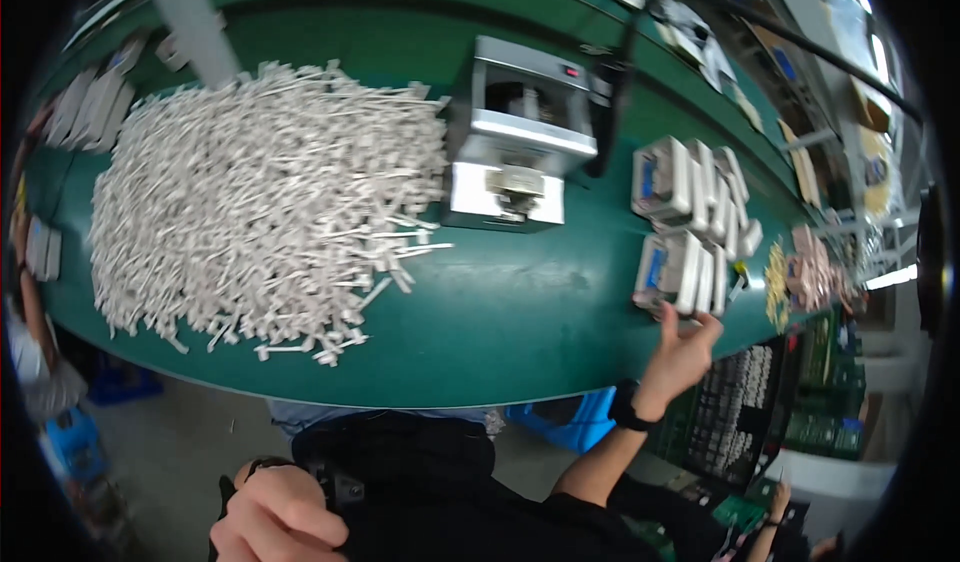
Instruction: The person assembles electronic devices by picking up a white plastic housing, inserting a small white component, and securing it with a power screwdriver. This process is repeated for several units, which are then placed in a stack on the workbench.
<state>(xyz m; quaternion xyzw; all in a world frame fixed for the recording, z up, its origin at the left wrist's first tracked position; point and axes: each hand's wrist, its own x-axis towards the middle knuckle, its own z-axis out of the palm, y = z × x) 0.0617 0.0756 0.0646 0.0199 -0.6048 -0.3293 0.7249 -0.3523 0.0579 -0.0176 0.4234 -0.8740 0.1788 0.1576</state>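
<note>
My right hand (680,360) reaches to the near end of a front row of white plastic housings (682,267). Its thumb and fingers are apart at the housings' edge, and I see nothing clearly gripped between them. Close to the camera at the lower left, my left hand (282,517) is closed with curled fingers; whatever it may hold is hidden. A second row of white housings (690,187) stands just behind the first. On the left of the green table (520,332) lies a big heap of small white stick-like plastic parts (270,192).
A grey metal bench machine (520,137) with a small red display stands at mid-table. More white housings (92,107) sit at the far left. A blue stool (570,420) is below the table edge, and dark crates (735,402) stand at right. Other people work at both sides.
</note>
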